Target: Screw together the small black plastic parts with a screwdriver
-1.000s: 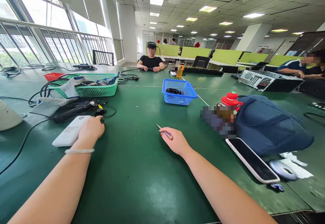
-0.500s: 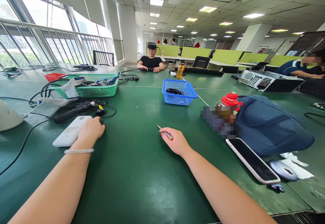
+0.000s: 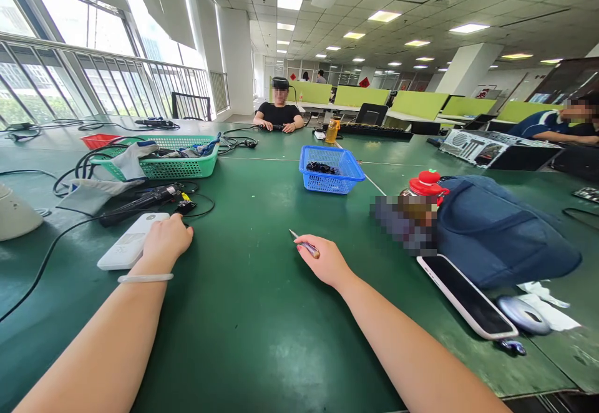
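My right hand (image 3: 322, 259) rests over the green table (image 3: 248, 313), its fingers closed round a slim pointed tool (image 3: 309, 249). The tool has a silvery tip aimed to the far left and a brownish shiny back end; its exact kind is unclear. My left hand (image 3: 169, 239) lies at the right side of a white box-like device (image 3: 126, 244), covering part of it. The left fingers curl down out of sight, so what they hold, if anything, is hidden. Just beyond them is a black item with a yellow label (image 3: 186, 201), beside a black cylindrical device (image 3: 145, 204).
A green basket (image 3: 187, 167) with gloves stands at the far left. A blue basket (image 3: 327, 182) holds dark items. On the right are a navy bag (image 3: 505, 232), a phone (image 3: 468, 294) and a mouse (image 3: 521, 314). A person (image 3: 279, 113) sits opposite.
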`<control>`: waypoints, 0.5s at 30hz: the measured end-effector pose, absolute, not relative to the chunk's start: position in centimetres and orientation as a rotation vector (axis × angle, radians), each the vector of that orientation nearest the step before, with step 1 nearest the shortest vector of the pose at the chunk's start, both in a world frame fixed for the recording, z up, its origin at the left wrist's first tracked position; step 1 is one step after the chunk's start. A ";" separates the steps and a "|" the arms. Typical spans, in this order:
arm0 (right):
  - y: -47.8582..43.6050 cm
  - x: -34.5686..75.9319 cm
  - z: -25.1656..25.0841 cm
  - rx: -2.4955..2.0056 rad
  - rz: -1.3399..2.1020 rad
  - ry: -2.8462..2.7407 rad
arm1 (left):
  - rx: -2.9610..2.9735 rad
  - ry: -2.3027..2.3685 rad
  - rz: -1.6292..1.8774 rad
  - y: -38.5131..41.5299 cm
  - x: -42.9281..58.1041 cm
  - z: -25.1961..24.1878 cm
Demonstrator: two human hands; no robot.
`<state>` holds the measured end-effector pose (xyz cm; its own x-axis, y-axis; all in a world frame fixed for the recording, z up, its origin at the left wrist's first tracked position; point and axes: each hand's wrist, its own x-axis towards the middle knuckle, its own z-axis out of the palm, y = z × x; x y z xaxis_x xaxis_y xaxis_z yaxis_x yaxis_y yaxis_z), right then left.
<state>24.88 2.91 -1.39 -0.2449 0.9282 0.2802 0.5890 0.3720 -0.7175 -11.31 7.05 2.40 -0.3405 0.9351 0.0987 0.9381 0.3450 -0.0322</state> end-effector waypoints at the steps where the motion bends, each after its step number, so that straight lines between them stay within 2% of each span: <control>1: 2.9 24.9 -1.4 -1.308 0.629 -1.946 | -1.735 -2.482 -0.061 7.0 -11.3 2.4; 15: 2.9 24.9 -1.5 -1.317 0.649 -1.951 | -1.655 -2.631 -0.082 6.9 -11.3 2.4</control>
<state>24.92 2.93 -1.46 -0.2513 0.9317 0.2621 0.5892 0.3621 -0.7223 -11.28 6.90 2.37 -0.4329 0.8998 0.0550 0.9014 0.4320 0.0279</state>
